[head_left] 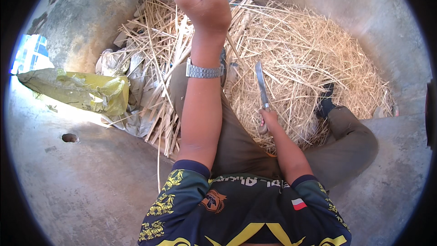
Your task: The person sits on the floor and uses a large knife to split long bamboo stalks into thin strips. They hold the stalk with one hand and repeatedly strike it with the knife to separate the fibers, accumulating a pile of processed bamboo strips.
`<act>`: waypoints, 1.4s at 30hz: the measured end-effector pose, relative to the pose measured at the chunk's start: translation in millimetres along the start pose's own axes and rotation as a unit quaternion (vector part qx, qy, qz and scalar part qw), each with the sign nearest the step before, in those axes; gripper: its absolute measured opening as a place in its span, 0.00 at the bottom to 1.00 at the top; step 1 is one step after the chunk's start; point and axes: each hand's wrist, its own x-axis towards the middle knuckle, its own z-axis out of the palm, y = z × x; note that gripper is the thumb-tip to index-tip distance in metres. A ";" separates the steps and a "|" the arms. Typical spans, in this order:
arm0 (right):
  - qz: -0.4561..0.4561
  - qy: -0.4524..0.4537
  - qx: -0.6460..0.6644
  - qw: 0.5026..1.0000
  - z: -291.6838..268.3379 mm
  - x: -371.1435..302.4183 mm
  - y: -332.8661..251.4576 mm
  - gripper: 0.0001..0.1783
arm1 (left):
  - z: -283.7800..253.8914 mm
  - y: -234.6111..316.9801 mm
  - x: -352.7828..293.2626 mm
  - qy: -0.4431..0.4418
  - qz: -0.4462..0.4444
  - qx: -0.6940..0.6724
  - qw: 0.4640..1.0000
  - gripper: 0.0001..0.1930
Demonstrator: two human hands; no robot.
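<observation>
My left hand point(203, 7) is raised at the top of the view, its fingers curled closed. What they hold, if anything, is hidden by the hand and the picture's edge. A metal-banded wristwatch point(205, 71) circles that wrist. Lower and to the right, my right hand point(270, 121) is wrapped round the handle of a long knife point(262, 84). The blade points away from me, over a wide heap of pale, thin shavings point(296, 54). Flat, split strips that look like bamboo point(157, 34) lie in a loose pile behind and beside my left arm.
My bent legs point(348, 141) frame the near side of the heap. At the left lies a yellowish sack point(98, 92) with crumpled pale sheeting next to it. Grey concrete walls point(364, 9) rise around the far side. The concrete at left has a round hole point(70, 138).
</observation>
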 end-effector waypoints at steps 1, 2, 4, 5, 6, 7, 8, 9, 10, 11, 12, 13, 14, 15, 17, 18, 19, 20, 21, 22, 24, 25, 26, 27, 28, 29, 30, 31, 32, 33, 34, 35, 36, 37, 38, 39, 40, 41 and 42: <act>-0.002 -0.007 -0.002 1.000 -0.8 0.5 0.2 0.14 | 0.4 -0.4 0.5 -0.006 0.032 0.034 0.999 0.22; -0.004 -0.015 -0.005 1.000 -0.4 0.9 0.8 0.14 | 3.0 -0.7 -0.1 -0.012 0.064 0.069 0.995 0.21; -0.003 0.004 -0.011 1.000 -0.8 6.6 5.7 0.14 | 15.6 4.7 -5.4 -0.027 0.094 0.120 0.988 0.18; -0.003 0.014 -0.014 1.000 -2.2 9.7 8.7 0.14 | 22.5 11.2 -10.6 -0.045 0.124 0.145 0.980 0.18; 0.001 0.010 -0.007 1.000 -1.4 8.4 7.1 0.12 | 27.7 14.2 -15.1 -0.060 0.155 0.175 0.970 0.18; 0.004 0.006 -0.002 1.000 0.4 6.1 4.4 0.11 | 37.4 7.8 -15.5 -0.033 0.229 0.177 0.957 0.14; 0.006 0.002 0.003 1.000 3.8 3.3 2.8 0.10 | 37.1 6.9 -23.5 -0.101 0.224 0.159 0.956 0.03; 0.009 0.004 -0.003 1.000 2.5 2.8 4.3 0.11 | 47.6 19.6 -37.7 -0.146 0.209 0.173 0.951 0.06; 0.009 0.002 -0.014 1.000 2.9 5.6 3.4 0.12 | 54.7 30.1 -47.0 -0.198 0.198 0.201 0.939 0.10; 0.010 0.006 -0.023 1.000 -0.2 10.4 5.2 0.13 | 72.3 36.5 -60.0 -0.200 0.201 0.185 0.941 0.07; 0.012 0.020 -0.029 0.999 -7.0 12.3 9.8 0.13 | 84.7 37.3 -78.2 -0.272 0.177 0.178 0.929 0.10; 0.013 0.019 -0.043 0.999 -4.3 14.3 9.0 0.12 | 91.0 45.8 -88.9 -0.299 0.182 0.137 0.926 0.13; 0.013 0.019 -0.060 0.998 -2.1 14.4 8.0 0.12 | 99.0 48.7 -104.6 -0.280 0.184 0.098 0.937 0.11; 0.011 0.022 -0.080 0.997 -1.3 14.0 6.1 0.12 | 101.2 54.1 -114.5 -0.309 0.192 0.101 0.926 0.09; 0.006 0.032 -0.121 0.992 0.8 6.4 0.6 0.12 | 102.4 64.5 -134.0 -0.371 0.202 0.102 0.901 0.05; 0.005 0.045 -0.142 0.989 -3.1 1.4 -1.3 0.12 | 104.8 68.8 -144.7 -0.374 0.204 0.082 0.901 0.06; 0.002 0.052 -0.164 0.985 -3.1 -4.5 -6.6 0.12 | 105.6 72.9 -153.5 -0.377 0.208 0.066 0.900 0.07; -0.001 0.058 -0.186 0.981 -5.6 -11.7 -11.0 0.12 | 106.4 76.7 -161.9 -0.379 0.212 0.051 0.899 0.07; -0.003 0.053 -0.209 0.976 -1.2 -18.1 -18.0 0.12 | 104.1 80.1 -166.0 -0.395 0.205 0.049 0.894 0.07; -0.007 0.052 -0.224 0.973 0.4 -21.9 -24.2 0.12 | 101.9 83.4 -170.9 -0.412 0.199 0.040 0.888 0.07; -0.008 0.051 -0.230 0.972 1.2 -26.1 -30.2 0.12 | 102.1 90.4 -180.2 -0.437 0.191 0.024 0.879 0.08; -0.008 0.055 -0.216 0.975 -1.5 -17.9 -24.3 0.12 | 103.7 94.1 -185.5 -0.447 0.188 0.011 0.874 0.08; 0.006 0.074 -0.181 0.981 -4.4 -0.8 -8.9 0.13 | 105.8 96.6 -190.1 -0.457 0.185 -0.001 0.870 0.08; 0.003 0.059 -0.153 0.986 -2.8 -1.5 -6.7 0.13 | 104.4 97.0 -193.9 -0.459 0.188 0.000 0.868 0.08; 0.001 0.046 -0.124 0.991 -2.3 -2.0 -4.9 0.12 | 103.1 97.5 -197.8 -0.460 0.192 0.000 0.867 0.08; -0.001 0.033 -0.095 0.995 -1.5 -1.6 -3.6 0.13 | 102.1 98.0 -201.8 -0.462 0.195 0.000 0.865 0.08; 0.001 0.020 -0.074 0.997 -0.7 -1.0 -3.5 0.12 | 101.9 101.2 -204.5 -0.466 0.196 0.001 0.863 0.08; 0.009 0.005 -0.052 0.999 0.8 -4.4 -5.8 0.11 | 101.0 102.0 -207.9 -0.471 0.198 0.000 0.859 0.09; 0.017 -0.009 -0.030 0.999 1.0 -8.7 -7.5 0.11 | 100.0 102.9 -211.5 -0.477 0.200 -0.001 0.856 0.09; 0.022 -0.023 -0.010 0.999 0.3 -8.3 -8.2 0.11 | 99.5 103.6 -213.2 -0.482 0.199 -0.003 0.853 0.09; 0.020 -0.025 -0.008 0.999 1.2 -7.9 -8.3 0.10 | 98.7 104.3 -215.0 -0.486 0.199 -0.005 0.851 0.09; 0.016 -0.027 -0.012 0.999 0.8 -8.0 -8.5 0.11 | 98.2 105.1 -216.7 -0.491 0.198 -0.006 0.848 0.09; 0.012 -0.027 -0.014 0.999 -0.6 -6.8 -6.9 0.11 | 98.1 106.1 -218.6 -0.493 0.197 -0.011 0.847 0.09; 0.008 -0.028 -0.016 0.999 -2.3 -6.0 -4.8 0.11 | 98.1 107.0 -220.6 -0.496 0.196 -0.017 0.846 0.09; 0.009 -0.022 -0.013 1.000 -4.0 -5.1 -2.3 0.11 | 98.6 108.0 -222.6 -0.498 0.194 -0.023 0.845 0.09; 0.009 -0.020 -0.012 1.000 -2.8 -2.9 -2.7 0.11 | 98.8 107.7 -222.1 -0.494 0.196 -0.019 0.847 0.09; 0.008 -0.018 -0.011 1.000 -3.0 -2.2 -1.9 0.12 | 99.6 107.7 -221.7 -0.490 0.199 -0.016 0.849 0.09; 0.015 -0.016 -0.011 1.000 -5.0 -2.9 -0.2 0.12 | 100.8 107.7 -221.4 -0.486 0.201 -0.014 0.851 0.09; 0.020 -0.017 -0.011 1.000 -3.2 -5.8 -3.2 0.12 | 100.5 106.0 -216.8 -0.488 0.194 -0.010 0.851 0.09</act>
